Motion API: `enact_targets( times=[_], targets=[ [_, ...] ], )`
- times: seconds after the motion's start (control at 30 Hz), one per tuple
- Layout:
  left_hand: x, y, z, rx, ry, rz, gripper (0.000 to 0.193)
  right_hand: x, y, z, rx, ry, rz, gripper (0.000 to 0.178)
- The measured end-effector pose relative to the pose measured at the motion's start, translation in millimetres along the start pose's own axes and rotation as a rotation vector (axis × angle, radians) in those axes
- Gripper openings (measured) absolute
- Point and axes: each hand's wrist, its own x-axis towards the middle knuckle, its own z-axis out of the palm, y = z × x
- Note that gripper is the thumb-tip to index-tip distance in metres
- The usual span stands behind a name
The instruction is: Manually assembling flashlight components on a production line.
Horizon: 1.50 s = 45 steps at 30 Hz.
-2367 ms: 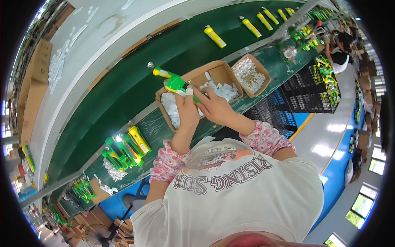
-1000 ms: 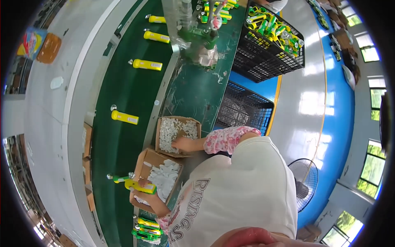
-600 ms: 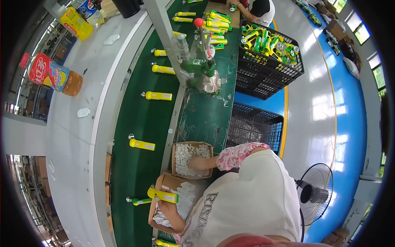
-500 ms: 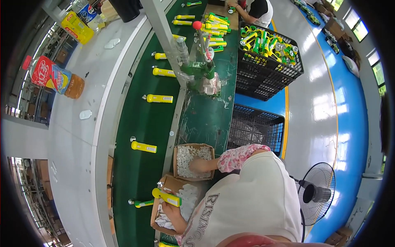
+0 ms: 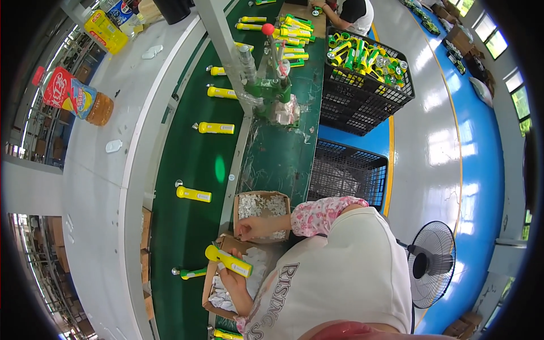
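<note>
My left hand (image 5: 236, 285) is closed round a yellow flashlight (image 5: 229, 261) with green along its lower side, held tilted above a cardboard box (image 5: 205, 292) of flat white pieces (image 5: 256, 265). My right hand (image 5: 256, 228) has its fingers pinched together at the corner of a second cardboard box (image 5: 236, 211), close to the flashlight's head. Whatever sits between those fingertips is too small to make out. Many tiny white parts (image 5: 265, 205) fill that second box. On the green belt beside the boxes lies a yellow-green flashlight (image 5: 191, 273).
More yellow flashlights (image 5: 194, 194) lie spaced along the green conveyor belt (image 5: 187, 147). A green hand press (image 5: 272, 93) with a red knob stands farther up the bench, before piled flashlights (image 5: 294, 34). Black crates (image 5: 362, 105), a fan (image 5: 433, 263) and another person (image 5: 354, 14) are to the right.
My right hand has come out of the tiny white parts and moved left to the box's corner, fingers pinched. My left hand still grips the flashlight. The whole view has shifted slightly.
</note>
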Motion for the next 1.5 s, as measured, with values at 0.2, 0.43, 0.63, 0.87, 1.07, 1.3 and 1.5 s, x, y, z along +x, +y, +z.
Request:
enact_targets(
  times=[0.2, 0.43, 0.63, 0.87, 1.07, 1.3, 1.5],
  targets=[
    [-0.7, -9.0, 23.8, 0.105, -0.01, 0.024, 0.045, 25.3, -16.0, 25.5, -0.016, -0.051, -0.188, 0.023],
    [2.4, -3.3, 19.9, 0.321, 0.009, 0.105, 0.046, 16.1, -55.7, 29.2, 0.106, -0.048, -0.102, 0.022],
    [-4.0, 1.4, 39.7, 0.249, 0.03, 0.029, 0.046, 12.6, -69.6, -115.3, -0.007, 0.459, -0.212, 0.02],
    [34.8, -11.4, 61.3, 0.217, -0.021, -0.07, 0.041, 8.0, -86.4, -150.1, 0.029, 0.467, -0.196, 0.014],
    [46.6, -14.2, 108.8, 0.414, -0.03, -0.018, 0.045, 21.4, -88.2, -41.3, 0.07, 0.043, -0.154, 0.012],
    [54.3, -10.5, 113.3, 0.49, -0.015, 0.033, 0.04, 24.0, -90.9, -22.5, -0.002, 0.083, -0.117, 0.015],
    [52.3, -8.3, 90.0, 0.477, -0.091, 0.021, 0.039, 17.6, -90.7, -15.5, -0.042, 0.032, -0.149, 0.016]
  ],
)
